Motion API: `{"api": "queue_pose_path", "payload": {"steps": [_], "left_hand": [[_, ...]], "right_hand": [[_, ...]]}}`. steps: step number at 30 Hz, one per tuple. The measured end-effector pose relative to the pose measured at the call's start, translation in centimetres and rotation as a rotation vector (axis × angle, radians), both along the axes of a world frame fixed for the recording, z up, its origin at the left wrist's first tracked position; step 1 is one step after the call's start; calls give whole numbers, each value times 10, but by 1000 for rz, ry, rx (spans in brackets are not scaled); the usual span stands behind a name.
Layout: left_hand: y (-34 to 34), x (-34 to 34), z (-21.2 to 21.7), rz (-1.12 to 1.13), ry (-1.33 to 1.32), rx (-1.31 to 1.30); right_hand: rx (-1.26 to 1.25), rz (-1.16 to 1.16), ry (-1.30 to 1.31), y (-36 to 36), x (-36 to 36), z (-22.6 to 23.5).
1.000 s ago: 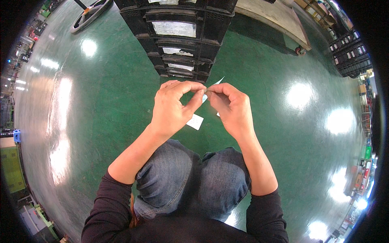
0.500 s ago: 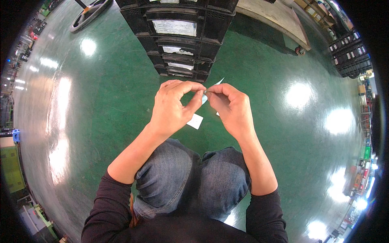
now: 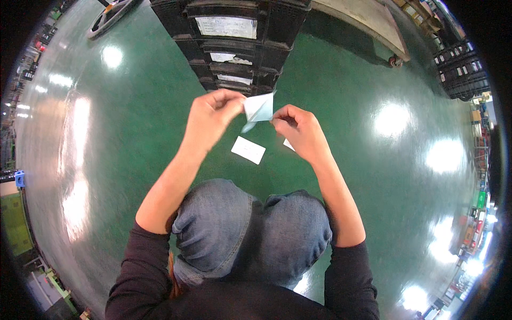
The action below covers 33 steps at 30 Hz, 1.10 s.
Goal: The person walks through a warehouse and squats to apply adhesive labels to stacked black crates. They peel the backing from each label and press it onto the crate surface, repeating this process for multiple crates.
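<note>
Pale paper sheet (image 3: pixel 260 108) shows in the head view just on the knees' side of the crate stack (image 3: pixel 261 53) — bent, its long axis unclear. Left hand (image 3: pixel 213 117) fingers pinch its left edge; right hand (image 3: pixel 301 133) fingers apparently pinch its right corner. Farther from the stack, a white card (image 3: pixel 248 150) lies on the floor (image 3: pixel 160 106) — crate contents hidden.

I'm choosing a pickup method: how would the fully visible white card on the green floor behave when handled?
The white card is probably light: it looks paper-thin. It may be awkward to pinch up, as it seems to lie flat on the green floor. Pushed, it would likely slide, since the floor looks glossy.
</note>
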State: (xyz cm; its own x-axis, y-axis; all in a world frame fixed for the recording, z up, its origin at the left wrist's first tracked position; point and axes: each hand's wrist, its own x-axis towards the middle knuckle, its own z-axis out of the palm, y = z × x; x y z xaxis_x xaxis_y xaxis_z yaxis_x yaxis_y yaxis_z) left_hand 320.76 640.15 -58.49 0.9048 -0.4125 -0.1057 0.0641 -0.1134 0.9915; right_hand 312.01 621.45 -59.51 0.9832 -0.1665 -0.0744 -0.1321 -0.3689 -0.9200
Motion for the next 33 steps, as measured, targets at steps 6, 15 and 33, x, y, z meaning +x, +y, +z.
{"api": "queue_pose_path", "payload": {"steps": [6,15,33], "left_hand": [[36,26,-61,110,407,-129],[58,41,-86,332,513,-223],[96,17,55,819,-748,171]], "right_hand": [[283,128,479,-20,4,-115],[106,44,955,-53,1,-217],[119,323,54,140,141,120]]}}
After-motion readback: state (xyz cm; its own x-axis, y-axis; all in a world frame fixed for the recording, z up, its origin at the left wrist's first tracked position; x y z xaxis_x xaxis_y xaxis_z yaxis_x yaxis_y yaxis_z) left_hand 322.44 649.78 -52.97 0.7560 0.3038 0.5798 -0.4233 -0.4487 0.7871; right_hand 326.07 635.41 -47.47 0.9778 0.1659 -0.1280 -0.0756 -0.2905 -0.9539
